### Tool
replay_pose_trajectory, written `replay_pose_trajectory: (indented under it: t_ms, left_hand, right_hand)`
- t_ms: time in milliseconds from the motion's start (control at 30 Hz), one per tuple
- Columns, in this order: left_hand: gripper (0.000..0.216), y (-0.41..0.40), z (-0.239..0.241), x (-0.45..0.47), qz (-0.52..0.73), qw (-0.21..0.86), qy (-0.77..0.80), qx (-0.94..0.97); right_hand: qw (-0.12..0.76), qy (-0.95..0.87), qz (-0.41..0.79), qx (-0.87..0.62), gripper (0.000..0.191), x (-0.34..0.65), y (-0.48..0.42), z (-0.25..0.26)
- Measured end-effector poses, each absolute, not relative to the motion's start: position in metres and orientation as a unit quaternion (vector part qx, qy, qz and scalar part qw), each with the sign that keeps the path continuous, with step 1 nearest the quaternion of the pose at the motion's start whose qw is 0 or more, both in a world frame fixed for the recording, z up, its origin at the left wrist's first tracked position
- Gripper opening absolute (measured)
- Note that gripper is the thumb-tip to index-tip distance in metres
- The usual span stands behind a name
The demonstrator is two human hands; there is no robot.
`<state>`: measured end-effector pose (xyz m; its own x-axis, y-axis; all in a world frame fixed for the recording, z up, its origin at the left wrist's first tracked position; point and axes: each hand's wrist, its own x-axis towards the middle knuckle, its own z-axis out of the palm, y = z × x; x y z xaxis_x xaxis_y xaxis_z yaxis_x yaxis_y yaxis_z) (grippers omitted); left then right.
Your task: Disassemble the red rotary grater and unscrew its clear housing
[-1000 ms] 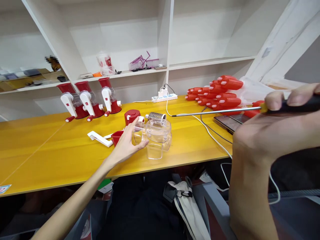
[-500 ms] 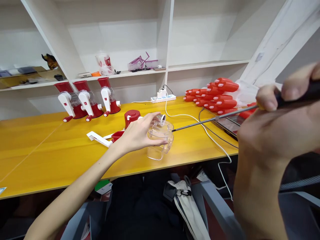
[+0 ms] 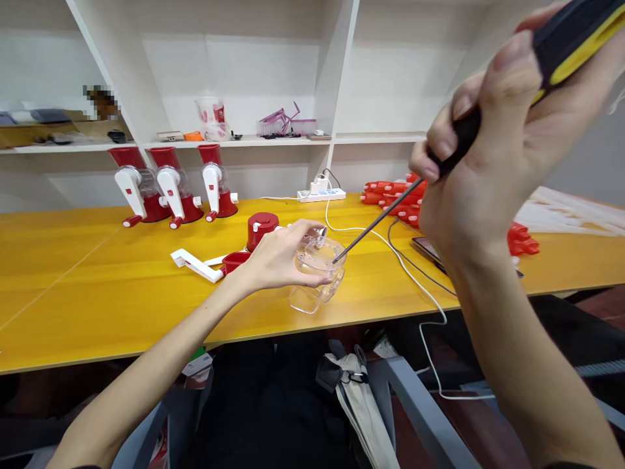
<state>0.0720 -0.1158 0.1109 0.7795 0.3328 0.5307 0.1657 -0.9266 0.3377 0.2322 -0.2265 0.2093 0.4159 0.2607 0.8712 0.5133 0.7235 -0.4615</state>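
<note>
Clear housing (image 3: 317,286), one unit, rests near the front edge of the yellow table (image 3: 97,293); my left hand (image 3: 280,257) curls over it. My right hand (image 3: 483,176) is closed in a fist around one screwdriver (image 3: 375,225), tip at the housing's rim. Three red graters (image 3: 170,192) stand behind.

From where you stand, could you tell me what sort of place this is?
Probably an assembly workshop for hand-crank kitchen grinders: three red-and-white grinders stand on the yellow table, the left hand holds a clear housing while the right hand points a screwdriver into it, and red parts are piled behind.
</note>
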Motion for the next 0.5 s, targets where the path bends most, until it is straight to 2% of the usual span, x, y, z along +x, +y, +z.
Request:
replay_pose_trajectory:
  t_ms: [133,267,500]
  left_hand:
    - [0.069,-0.116,0.109,0.075,0.304,0.102,0.150,0.935]
    - [0.073,-0.117,0.109,0.078,0.287,0.077,0.150,0.943]
    - [0.069,-0.117,0.112,0.073,0.272,0.095,0.151,0.946]
  right_hand:
    - [0.816,-0.401,-0.063,-0.410,0.004,0.232,-0.235,0.202]
    - [0.838,-0.378,-0.076,-0.386,0.008,0.233,-0.239,0.201]
    - [0.881,-0.379,-0.020,-0.281,0.011,0.219,-0.234,0.205]
